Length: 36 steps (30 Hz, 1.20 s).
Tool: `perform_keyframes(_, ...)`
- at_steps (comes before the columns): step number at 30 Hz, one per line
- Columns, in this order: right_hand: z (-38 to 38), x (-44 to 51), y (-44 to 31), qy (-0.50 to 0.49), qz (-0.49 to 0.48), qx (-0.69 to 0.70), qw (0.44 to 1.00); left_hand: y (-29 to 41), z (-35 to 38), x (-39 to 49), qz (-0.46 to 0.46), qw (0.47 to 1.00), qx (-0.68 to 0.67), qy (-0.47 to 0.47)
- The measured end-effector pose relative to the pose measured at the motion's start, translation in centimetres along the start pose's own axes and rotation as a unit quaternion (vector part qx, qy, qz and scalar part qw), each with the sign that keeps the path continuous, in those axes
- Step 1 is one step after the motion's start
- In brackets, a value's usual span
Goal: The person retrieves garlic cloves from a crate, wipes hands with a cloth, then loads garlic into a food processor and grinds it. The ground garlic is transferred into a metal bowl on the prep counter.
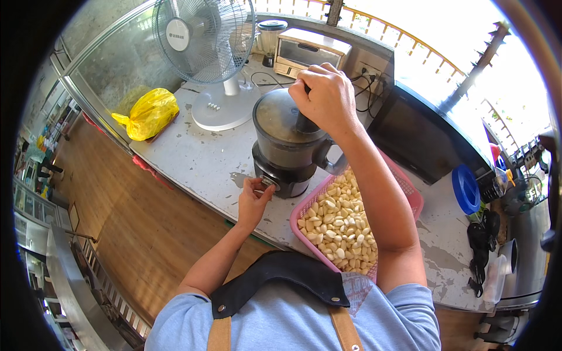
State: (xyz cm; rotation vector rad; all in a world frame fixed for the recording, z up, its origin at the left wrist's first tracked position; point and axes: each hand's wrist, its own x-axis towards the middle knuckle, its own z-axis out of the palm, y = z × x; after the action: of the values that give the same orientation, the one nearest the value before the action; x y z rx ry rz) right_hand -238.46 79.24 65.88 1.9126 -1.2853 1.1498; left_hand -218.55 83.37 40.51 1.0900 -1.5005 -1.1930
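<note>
A food processor [281,153] with a black base and a clear lidded bowl stands on the worn white tabletop. My left hand [254,197] has its thumb and fingers on the round control knob [268,182] at the base's front. From above, my right hand [327,96] grips the black pusher [306,124] in the lid's feed tube. Pale contents show dimly through the lid [279,112]; what they are I cannot tell. Right of the base, a pink plastic basket [303,239] holds many peeled garlic cloves [338,223], partly hidden under my right forearm.
Behind stand an electric fan [226,112], a blender [268,41] and a toaster oven [311,50]. A yellow plastic bag [151,114] lies at the left. To the right are a flat black screen [426,136], a blue lid [465,188] and black cables [478,250].
</note>
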Motion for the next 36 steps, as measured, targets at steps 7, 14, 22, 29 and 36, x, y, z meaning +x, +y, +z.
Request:
perform_keyframes(7, -0.3, 0.0, -0.2, -0.008, -0.012, -0.02, 1.0, -0.3, -0.1, 0.0, 0.007, 1.0, 0.002, 0.003)
perform_keyframes(14, -0.4, 0.0, -0.2, -0.011, -0.01, -0.015, 1.0, -0.2, -0.2, 0.1, 0.01, 1.0, 0.025, 0.005)
perform_keyframes(22, -0.3, 0.0, -0.3, -0.005, -0.005, -0.012, 1.0, -0.7, -0.2, 0.2, 0.024, 0.999, 0.038, 0.008)
perform_keyframes(29, -0.3, 0.0, -0.4, -0.006, -0.004, -0.009, 1.0, -1.3, -0.2, 0.3, 0.035, 0.999, 0.038, 0.007)
perform_keyframes(36, -0.4, 0.0, -0.2, -0.014, -0.005, -0.008, 1.0, -0.8, -0.2, 0.3, 0.038, 0.998, 0.044, 0.007)
